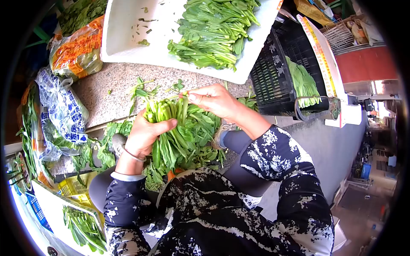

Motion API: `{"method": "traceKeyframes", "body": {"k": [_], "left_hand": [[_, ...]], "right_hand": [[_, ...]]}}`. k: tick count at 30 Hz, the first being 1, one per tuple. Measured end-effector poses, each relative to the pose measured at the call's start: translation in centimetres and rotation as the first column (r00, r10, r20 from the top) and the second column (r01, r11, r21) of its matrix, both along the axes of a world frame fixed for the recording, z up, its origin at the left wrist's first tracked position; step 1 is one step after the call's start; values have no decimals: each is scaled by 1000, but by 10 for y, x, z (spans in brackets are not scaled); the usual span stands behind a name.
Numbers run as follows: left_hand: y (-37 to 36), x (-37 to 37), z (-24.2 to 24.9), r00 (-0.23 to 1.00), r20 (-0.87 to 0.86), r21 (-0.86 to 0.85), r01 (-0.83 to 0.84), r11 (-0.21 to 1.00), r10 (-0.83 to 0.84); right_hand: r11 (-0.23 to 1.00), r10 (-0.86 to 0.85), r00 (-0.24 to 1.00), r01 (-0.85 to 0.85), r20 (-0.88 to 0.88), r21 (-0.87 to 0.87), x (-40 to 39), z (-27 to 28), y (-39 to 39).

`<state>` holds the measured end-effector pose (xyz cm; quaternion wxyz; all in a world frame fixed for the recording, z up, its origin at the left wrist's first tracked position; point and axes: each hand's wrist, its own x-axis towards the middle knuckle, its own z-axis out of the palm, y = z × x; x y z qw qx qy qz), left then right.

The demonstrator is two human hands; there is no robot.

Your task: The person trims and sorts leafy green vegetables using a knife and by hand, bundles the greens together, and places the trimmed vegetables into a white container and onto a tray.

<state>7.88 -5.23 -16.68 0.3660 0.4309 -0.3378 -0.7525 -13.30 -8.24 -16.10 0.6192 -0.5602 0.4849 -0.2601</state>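
My left hand (144,133) is wrapped round a bunch of leafy greens (166,115), its thumb across the stems. The cut stem ends point away from me and the leaves hang towards my lap. Just right of the stem ends, the thumb and fingers of my right hand (215,100) are pinched on a thin green stem that reaches across the top of the bunch. More loose leaves (205,123) lie below and around the bunch, between my knees. Trimmed leaf scraps (143,90) lie on the stone slab beyond my hands.
Ahead, a white foam box (141,53) holds many greens. A black plastic crate (271,81) with greens stands at right. To the left are an orange-printed bag (79,53), a blue-and-white plastic bag (64,109), a yellow basket (77,187) and a white foam tray (55,205).
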Motion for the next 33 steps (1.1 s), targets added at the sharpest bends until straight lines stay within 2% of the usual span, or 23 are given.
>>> {"method": "traceKeyframes", "body": {"k": [2,3,5,6,7,8,9,10,11,12,13,15,18,19,22,25,28,29,31,32,33], "left_hand": [[1,2,-3,1000,-8,30,1,1000,-1],[1,3,-4,999,-35,31,-9,999,10],[1,2,-3,998,-63,35,-18,999,20],[1,2,-2,994,-104,31,-42,999,45],[1,2,-1,987,-147,25,-68,997,70],[0,2,-2,979,-190,56,-62,996,72],[-1,1,-2,979,-189,58,-66,996,76],[-2,0,0,976,-211,19,-55,998,58],[-3,-2,2,972,-230,-19,-44,999,38],[-5,-3,6,948,-313,38,-50,998,60],[-6,-4,6,950,-306,44,-50,998,61],[-8,-5,5,961,-259,65,-85,994,99],[-13,-5,-2,974,-190,35,-118,992,122],[-13,-3,-4,983,-143,21,-114,993,116],[-16,-3,-2,982,-143,21,-120,993,121],[-16,-2,-3,986,-120,-4,-115,993,114],[-15,-1,-7,988,-134,-19,-81,997,77],[-15,-1,-8,989,-137,-25,-58,998,54],[-15,-1,-7,994,-95,-18,-57,998,55],[-14,-3,-4,995,-63,-63,-82,995,78],[-15,-4,-2,994,-31,-110,-107,988,104]], "right_hand": [[995,100,987,-98,-127,19,-5,-2,-4],[995,103,987,-102,-123,17,-9,-7,-11],[924,334,900,-254,-279,287,-20,-23,-24],[929,356,839,-272,-411,250,-21,-17,-28],[892,437,829,-350,-349,286,-32,-25,-45],[972,199,835,-235,-513,-5,-48,-56,-58],[996,72,882,-88,-465,-12,-55,-59,-77],[993,-69,703,-23,-708,-120,-60,-58,-94],[915,-299,563,-59,-770,-399,-65,-60,-102],[922,-308,453,-73,-837,-379,-65,-56,-109],[905,-309,346,-180,-886,-386,-70,-61,-116],[902,-298,141,-283,-944,-327,-80,-80,-127],[931,-285,113,-204,-952,-303,-90,-96,-134],[931,-283,114,-205,-952,-301,-90,-99,-135],[918,-338,115,-180,-934,-354,-92,-100,-136],[896,-331,120,-271,-936,-352,-92,-86,-132],[948,-258,359,-87,-897,-307,-90,-55,-124],[946,-259,357,-95,-897,-311,-95,-58,-127],[932,-325,749,153,-577,-327,-100,-61,-127],[922,-342,820,199,-458,-332,-105,-61,-127],[922,-338,823,194,-457,-335,-102,-49,-124]]}}
